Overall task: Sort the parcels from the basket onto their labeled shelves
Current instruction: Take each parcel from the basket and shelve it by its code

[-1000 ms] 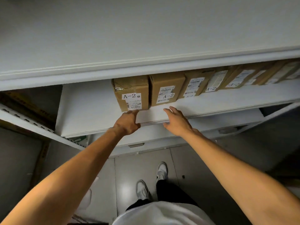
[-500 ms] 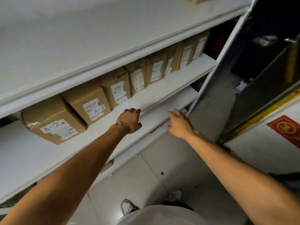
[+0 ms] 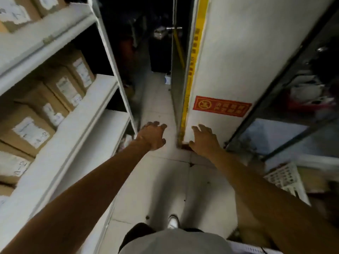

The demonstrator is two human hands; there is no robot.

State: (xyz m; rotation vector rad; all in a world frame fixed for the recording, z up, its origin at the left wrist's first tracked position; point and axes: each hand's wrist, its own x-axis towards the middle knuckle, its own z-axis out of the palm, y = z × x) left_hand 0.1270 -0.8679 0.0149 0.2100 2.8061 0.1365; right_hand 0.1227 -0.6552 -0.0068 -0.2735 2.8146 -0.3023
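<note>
My left hand [image 3: 153, 136] and my right hand [image 3: 203, 141] are both stretched out in front of me over the floor, fingers apart, holding nothing. On the left stands the white shelf unit [image 3: 73, 114], with a row of brown cardboard parcels [image 3: 55, 99] bearing white labels on its middle board. More parcels [image 3: 16, 13] sit on the board above. At the right edge a white slatted basket [image 3: 282, 177] rests on the floor, with something brown inside it. The picture is blurred by motion.
A white wall or pillar [image 3: 238, 61] with a yellow strip [image 3: 192, 70] and a red sign [image 3: 222, 106] faces me. A dark doorway [image 3: 146, 43] opens behind the shelf. A dark-framed rack [image 3: 293, 107] stands at right. The tiled floor [image 3: 161, 180] runs between.
My view has swung right, away from the shelf face toward the aisle and wall. Both hands have left the shelf edge and now hang open over the floor. The basket has come into view.
</note>
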